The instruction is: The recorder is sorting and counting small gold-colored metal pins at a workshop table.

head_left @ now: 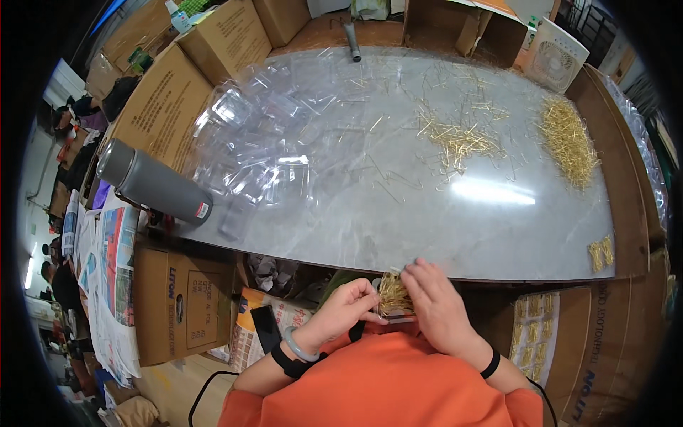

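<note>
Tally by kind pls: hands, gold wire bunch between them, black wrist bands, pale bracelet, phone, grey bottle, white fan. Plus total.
Left hand and right hand: 2
Gold wire bunch: 1
Black wrist bands: 2
Pale bracelet: 1
Phone: 1
Grey bottle: 1
White fan: 1
Total: 9

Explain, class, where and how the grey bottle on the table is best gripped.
Around the middle of the grey bottle, probably with the left hand from the near side. Its body is a smooth cylinder; brown cardboard stands behind it and clear plastic cases lie to its right, leaving the near side freest.
</note>
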Demonstrator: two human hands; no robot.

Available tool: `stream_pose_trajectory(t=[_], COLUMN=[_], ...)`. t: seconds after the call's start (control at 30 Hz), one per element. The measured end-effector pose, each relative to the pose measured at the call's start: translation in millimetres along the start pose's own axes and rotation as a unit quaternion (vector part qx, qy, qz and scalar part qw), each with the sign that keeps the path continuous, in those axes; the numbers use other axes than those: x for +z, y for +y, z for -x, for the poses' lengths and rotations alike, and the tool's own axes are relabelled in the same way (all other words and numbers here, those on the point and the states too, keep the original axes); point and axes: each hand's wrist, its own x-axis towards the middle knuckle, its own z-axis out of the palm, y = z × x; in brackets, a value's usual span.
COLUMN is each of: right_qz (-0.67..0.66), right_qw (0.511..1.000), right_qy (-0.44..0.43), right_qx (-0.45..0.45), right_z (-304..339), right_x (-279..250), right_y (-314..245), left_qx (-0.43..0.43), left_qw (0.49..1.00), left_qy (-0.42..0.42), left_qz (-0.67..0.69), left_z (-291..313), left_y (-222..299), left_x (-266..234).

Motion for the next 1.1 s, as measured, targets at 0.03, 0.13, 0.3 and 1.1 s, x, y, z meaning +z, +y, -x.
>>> stream_pose_trajectory(t=[0.03, 0.13, 0.3, 1.1], right_qz=[-0.013, -0.052, -0.061, -0.149], right_qw=[1.0, 0.999, 0.995, 0.975], right_qy=[-0.011, -0.012, 0.071, 0.16], right_qx=[-0.009, -0.013, -0.024, 0.042], right_z=[5, 12, -5, -41], right_x=[0, 0, -7, -6], right_y=[-5, -10, -7, 48], left_qx=[0.005, 0.001, 0.088, 0.403], left_qw=[1.0, 0.999, 0.99, 0.677], left_qy=[0.002, 0.0, -0.007, 0.078], left_qz=[-0.001, -0.038, -0.109, -0.611], left_z=[1, 10, 12, -61], left_y=[0, 5, 36, 50], left_x=[2, 9, 20, 22])
